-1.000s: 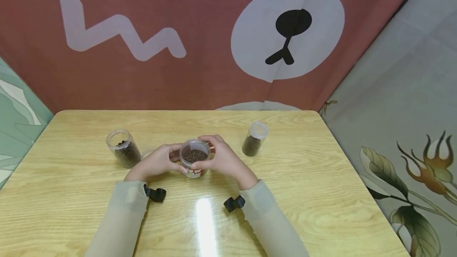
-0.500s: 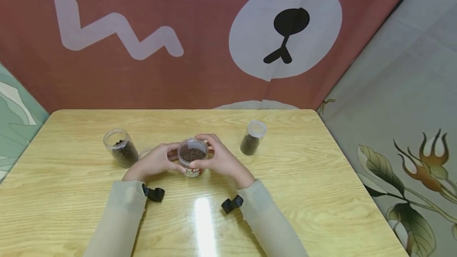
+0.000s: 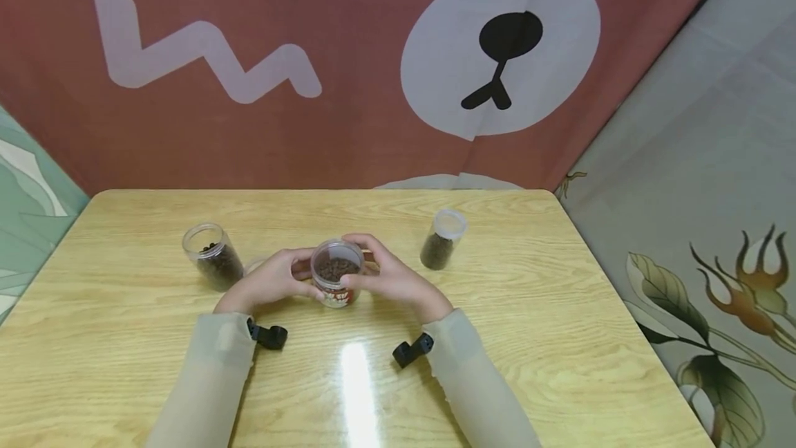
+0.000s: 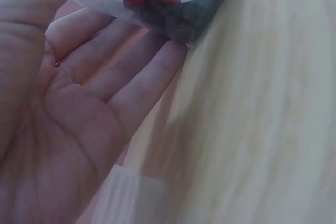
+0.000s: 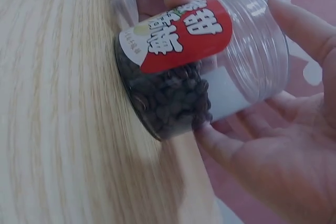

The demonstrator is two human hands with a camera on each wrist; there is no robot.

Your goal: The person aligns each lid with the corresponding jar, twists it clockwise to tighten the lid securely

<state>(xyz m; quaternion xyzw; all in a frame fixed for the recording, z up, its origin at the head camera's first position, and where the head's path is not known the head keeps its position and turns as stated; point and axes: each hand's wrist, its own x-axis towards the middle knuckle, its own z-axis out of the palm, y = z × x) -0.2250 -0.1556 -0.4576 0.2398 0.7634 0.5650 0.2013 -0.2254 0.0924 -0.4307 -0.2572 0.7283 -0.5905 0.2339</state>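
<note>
Red-label jar point(image 5: 210, 51): dead centre of your clock in the head view, mouth facing up, right between your two hands; pretty sure its base is on the tabletop, but the angle on that is rough.
Dark beans point(image 5: 170, 98): or bean-like bits anyway, filling the lower part of that jar, with clear plastic above them.
Left hand point(image 3: 276, 278): at 9 o'clock, gripping the jar, your thumb on the near side and fingers round the far side.
Right hand point(image 3: 398, 282): at 3 o'clock, gripping it too; your wrist cam has the thumb up by the rim and a fingertip against the lower wall.
Left-side jar point(image 3: 220, 267): well out past your left wrist, around 9 o'clock, clear, with more dark bits inside.
Pale-topped jar point(image 3: 441, 244): between 2 and 3 o'clock, well apart from your right hand, dark stuff in its lower half.
Clear round edge point(image 3: 253, 265): 9 o'clock, peeking out just beside the left-side jar, your left hand covers the rest.
Table point(image 3: 528, 330): light wood grain, bright glare streak at 6 o'clock.
Wall cloth point(image 3: 249, 144): reddish-brown, up at 12, dark nose and mouth on a pale oval.
</note>
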